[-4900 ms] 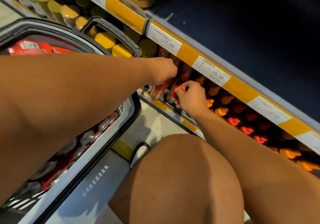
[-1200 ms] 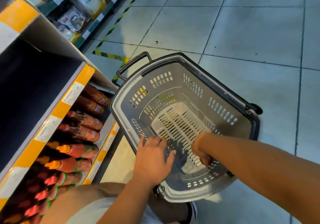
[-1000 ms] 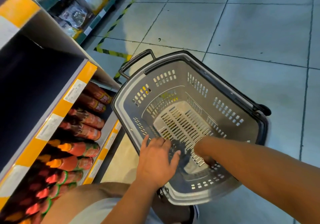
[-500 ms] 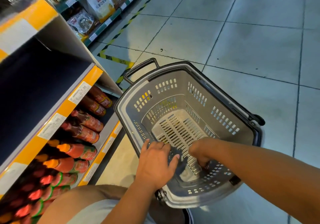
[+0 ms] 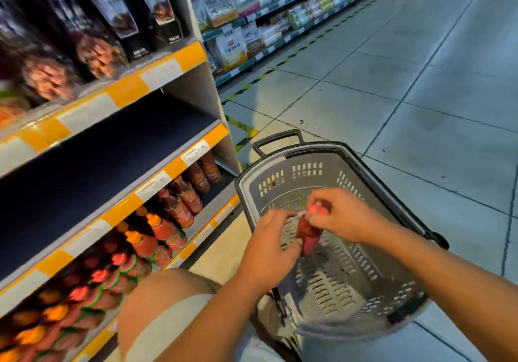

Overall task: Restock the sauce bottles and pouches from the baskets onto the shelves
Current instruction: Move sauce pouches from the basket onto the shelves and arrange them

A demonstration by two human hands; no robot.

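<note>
Both hands have risen from the basket (image 5: pixel 347 162) floor: right hand (image 5: pixel 343 216) grip pinches the red cap of a sauce bottle (image 5: pixel 308 237), left hand (image 5: pixel 270 247) grip steadies its body. Bottle hangs over the basket's centre; bottom shelf (image 5: pixel 207 220) at 9 o'clock awaits it

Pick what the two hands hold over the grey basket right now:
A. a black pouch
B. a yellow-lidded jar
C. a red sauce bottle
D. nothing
C: the right hand pinches the cap end of a red sauce bottle while the left hand grips its body, above the grey basket.
</note>
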